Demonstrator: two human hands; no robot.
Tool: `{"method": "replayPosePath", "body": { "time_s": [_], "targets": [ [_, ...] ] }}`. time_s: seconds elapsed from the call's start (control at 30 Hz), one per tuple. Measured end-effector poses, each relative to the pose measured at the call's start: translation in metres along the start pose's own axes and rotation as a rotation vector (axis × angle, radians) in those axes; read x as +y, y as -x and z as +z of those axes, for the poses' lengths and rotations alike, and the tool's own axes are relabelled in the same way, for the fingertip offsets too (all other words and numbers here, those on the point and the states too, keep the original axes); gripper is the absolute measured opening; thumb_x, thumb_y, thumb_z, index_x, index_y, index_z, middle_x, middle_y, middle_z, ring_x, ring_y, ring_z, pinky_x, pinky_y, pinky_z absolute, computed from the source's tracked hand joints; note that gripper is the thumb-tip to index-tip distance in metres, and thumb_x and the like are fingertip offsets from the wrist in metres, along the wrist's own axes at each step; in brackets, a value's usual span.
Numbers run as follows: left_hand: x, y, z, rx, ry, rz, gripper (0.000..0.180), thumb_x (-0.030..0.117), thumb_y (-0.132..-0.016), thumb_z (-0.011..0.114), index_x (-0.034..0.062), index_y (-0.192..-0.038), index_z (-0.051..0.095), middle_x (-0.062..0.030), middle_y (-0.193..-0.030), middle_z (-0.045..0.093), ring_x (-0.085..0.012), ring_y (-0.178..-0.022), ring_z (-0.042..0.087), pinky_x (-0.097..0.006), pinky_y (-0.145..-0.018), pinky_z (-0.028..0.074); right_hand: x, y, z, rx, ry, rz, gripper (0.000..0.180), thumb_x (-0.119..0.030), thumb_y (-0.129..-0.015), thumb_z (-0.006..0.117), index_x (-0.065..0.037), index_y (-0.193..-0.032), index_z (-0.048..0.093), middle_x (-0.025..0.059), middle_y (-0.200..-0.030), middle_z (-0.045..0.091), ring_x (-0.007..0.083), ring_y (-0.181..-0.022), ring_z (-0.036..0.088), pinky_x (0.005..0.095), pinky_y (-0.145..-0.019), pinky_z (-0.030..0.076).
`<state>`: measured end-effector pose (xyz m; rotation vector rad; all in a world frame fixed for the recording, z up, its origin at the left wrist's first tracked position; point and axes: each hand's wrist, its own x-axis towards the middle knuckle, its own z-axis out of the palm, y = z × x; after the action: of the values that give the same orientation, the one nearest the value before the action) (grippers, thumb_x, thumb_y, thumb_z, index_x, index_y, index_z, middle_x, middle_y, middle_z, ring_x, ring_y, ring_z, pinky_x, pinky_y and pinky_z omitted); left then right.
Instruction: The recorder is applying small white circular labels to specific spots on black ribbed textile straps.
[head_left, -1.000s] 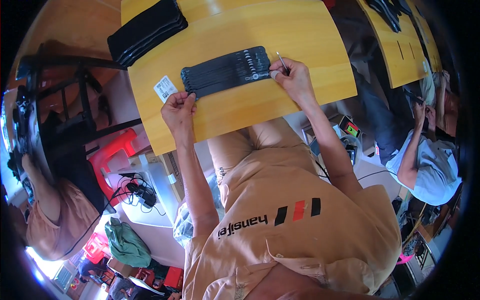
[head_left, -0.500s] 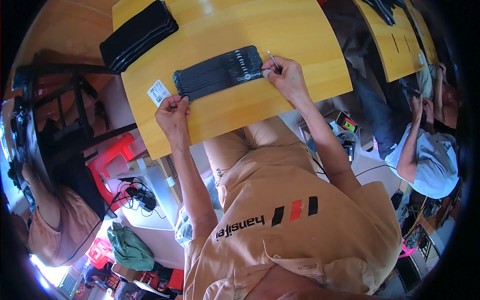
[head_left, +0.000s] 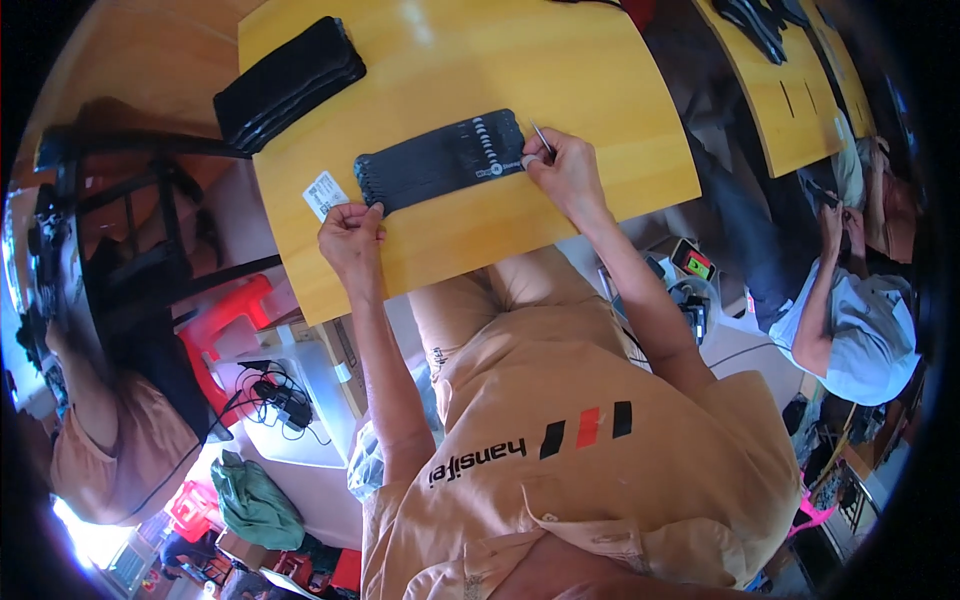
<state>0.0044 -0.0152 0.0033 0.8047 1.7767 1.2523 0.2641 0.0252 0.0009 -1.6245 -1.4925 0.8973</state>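
A flat black knitted piece (head_left: 430, 165), perhaps a sleeve or sock, lies on the yellow table (head_left: 480, 235) in front of me. Its left end has a ribbed edge, and pale crescent prints run across it near the right end. My left hand (head_left: 352, 238) pinches the near left corner between thumb and fingers. At the right end, my right hand (head_left: 568, 175) has its fingertips on the near corner. That hand also grips a slim pointed metal tool (head_left: 541, 137); its exact kind is hidden by the fingers. A white printed label (head_left: 323, 194) lies beside my left hand.
A stack of black pieces (head_left: 290, 85) sits at the table's far left. A dark chair frame (head_left: 150, 215) and a red plastic stool (head_left: 235, 310) stand left. Below the table, a white bin (head_left: 300, 405) holds cables. At right, a person in light blue (head_left: 850, 330) sits by another table.
The ridges on the left half of the black knitted piece have flattened. Both hands stay at its ends, and the whole view has shifted slightly.
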Motion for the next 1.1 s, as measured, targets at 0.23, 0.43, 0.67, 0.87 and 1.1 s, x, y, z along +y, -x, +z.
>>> {"method": "replayPosePath", "body": {
  "time_s": [0.23, 0.43, 0.67, 0.87, 1.1],
  "targets": [
    [-0.007, -0.006, 0.003, 0.053, -0.088, 0.061, 0.018, 0.003, -0.068, 0.071, -0.0001, -0.071, 0.054, -0.0024, -0.055, 0.052, -0.0094, -0.044, 0.05, -0.023, -0.04, 0.039, -0.015, 0.001, -0.01, -0.033, 0.12, 0.033, 0.007, -0.002, -0.068, 0.055, -0.002, -0.075, 0.059, 0.0156, -0.062, 0.058, 0.0304, -0.062, 0.059, 0.0378, -0.06, 0.047],
    [0.001, -0.003, -0.012, 0.019, -0.12, 0.03, 0.014, 0.007, -0.074, 0.066, -0.001, -0.07, 0.054, -0.0041, -0.055, 0.053, -0.0097, -0.044, 0.051, -0.024, -0.041, 0.04, 0.007, 0.0, -0.018, 0.165, 0.257, -0.141, 0.011, -0.007, -0.076, 0.052, -0.003, -0.084, 0.058, 0.0206, -0.075, 0.059, 0.0355, -0.074, 0.059, 0.0437, -0.065, 0.046],
    [0.03, -0.023, -0.003, 0.225, -0.7, 0.206, 0.04, 0.039, -0.084, 0.052, 0.0006, -0.077, 0.062, -0.0182, -0.073, 0.063, -0.0322, -0.065, 0.062, -0.04, -0.062, 0.049, 0.006, -0.024, -0.058, 0.166, 0.489, -0.19, 0.03, -0.003, -0.08, 0.045, -0.003, -0.11, 0.048, 0.0197, -0.092, 0.044, 0.0395, -0.079, 0.053, 0.0459, -0.067, 0.046],
    [0.031, -0.031, 0.047, 0.382, -1.029, 0.224, 0.046, 0.046, -0.081, 0.055, 0.0004, -0.076, 0.063, -0.0219, -0.075, 0.063, -0.0352, -0.073, 0.063, -0.042, -0.066, 0.049, 0.022, -0.073, -0.01, 0.249, 0.782, -0.621, 0.031, -0.007, -0.077, 0.051, -0.006, -0.108, 0.051, 0.0146, -0.088, 0.048, 0.0304, -0.082, 0.049, 0.0431, -0.067, 0.044],
    [0.025, -0.028, 0.055, 0.412, -1.039, 0.332, 0.041, 0.037, -0.087, 0.051, 0.0003, -0.071, 0.063, -0.0212, -0.067, 0.062, -0.0356, -0.066, 0.063, -0.043, -0.061, 0.049, 0.009, -0.068, -0.016, 0.356, 0.769, -0.608, 0.032, -0.015, -0.078, 0.054, -0.004, -0.108, 0.053, 0.0116, -0.088, 0.049, 0.0279, -0.087, 0.045, 0.0415, -0.081, 0.033]
  ]
}}
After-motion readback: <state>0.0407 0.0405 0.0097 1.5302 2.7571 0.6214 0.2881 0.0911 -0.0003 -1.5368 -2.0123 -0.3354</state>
